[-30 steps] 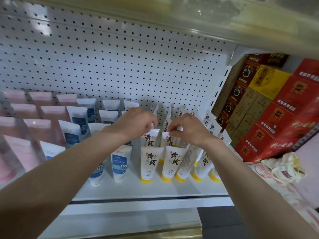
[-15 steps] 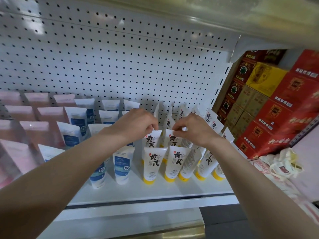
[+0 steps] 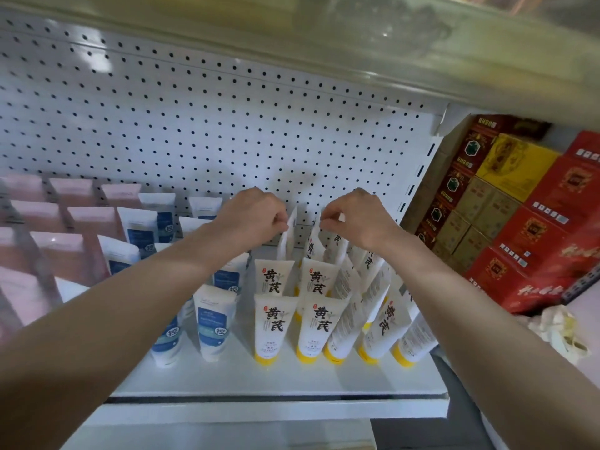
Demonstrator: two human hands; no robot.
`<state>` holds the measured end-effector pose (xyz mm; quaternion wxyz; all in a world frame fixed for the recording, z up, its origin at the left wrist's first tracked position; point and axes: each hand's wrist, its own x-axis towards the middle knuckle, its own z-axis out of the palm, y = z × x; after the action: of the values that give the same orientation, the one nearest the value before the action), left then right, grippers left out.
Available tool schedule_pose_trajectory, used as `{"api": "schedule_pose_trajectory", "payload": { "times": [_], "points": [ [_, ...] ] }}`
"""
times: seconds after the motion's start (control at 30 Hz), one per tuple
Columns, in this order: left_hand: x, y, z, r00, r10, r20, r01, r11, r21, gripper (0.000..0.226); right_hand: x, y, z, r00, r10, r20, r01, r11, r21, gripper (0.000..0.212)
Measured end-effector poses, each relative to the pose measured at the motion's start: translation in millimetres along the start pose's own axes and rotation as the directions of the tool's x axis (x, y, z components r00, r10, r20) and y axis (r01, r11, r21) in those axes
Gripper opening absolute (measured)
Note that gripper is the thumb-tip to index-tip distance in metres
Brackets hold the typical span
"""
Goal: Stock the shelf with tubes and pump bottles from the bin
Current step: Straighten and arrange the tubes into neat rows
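Observation:
White tubes with yellow caps (image 3: 274,326) stand cap-down in rows on the white shelf (image 3: 279,378). My left hand (image 3: 251,216) pinches the top edge of a back-row white tube (image 3: 287,237), turned edge-on. My right hand (image 3: 355,219) pinches the top of the neighbouring back-row tube (image 3: 311,246). Both hands are at the rear of the shelf, near the pegboard wall. To the left stand white-and-blue tubes (image 3: 212,323) and, further left, pink tubes (image 3: 61,251). No bin or pump bottle is in view.
A perforated white back panel (image 3: 194,125) rises behind the shelf, and an upper shelf (image 3: 357,43) overhangs. Red and yellow boxes (image 3: 519,228) are stacked to the right. A crumpled white bag (image 3: 561,332) lies at lower right. Bare shelf surface runs along the front edge.
Both hands have moved back from the second row of yellow-capped tubes to the rear row, and now pinch the tops of two back tubes. The view has shifted slightly.

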<state>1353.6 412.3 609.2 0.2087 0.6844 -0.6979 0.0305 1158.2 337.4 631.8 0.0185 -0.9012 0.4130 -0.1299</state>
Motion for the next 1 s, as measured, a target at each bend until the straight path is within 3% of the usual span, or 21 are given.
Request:
{"api": "schedule_pose_trajectory", "payload": {
  "times": [0.27, 0.47, 1.0],
  "points": [
    [6.8, 10.6, 11.1, 0.988, -0.108, 0.112, 0.088, 0.981, 0.170, 0.030, 5.6, -4.0, 21.3, 0.989, 0.074, 0.125, -0.048, 0.979, -0.196, 0.029],
    [3.3, 18.6, 16.2, 0.986, -0.115, 0.118, 0.092, 0.978, 0.186, 0.036, 5.2, 1.0, 29.2, 0.989, 0.098, 0.115, -0.081, 0.987, -0.141, 0.026],
    [4.2, 7.2, 16.9, 0.993, -0.075, 0.086, 0.055, 0.976, 0.212, 0.008, 3.9, 2.4, 27.3, 0.989, 0.087, 0.120, -0.079, 0.995, -0.067, 0.016]
  ]
}}
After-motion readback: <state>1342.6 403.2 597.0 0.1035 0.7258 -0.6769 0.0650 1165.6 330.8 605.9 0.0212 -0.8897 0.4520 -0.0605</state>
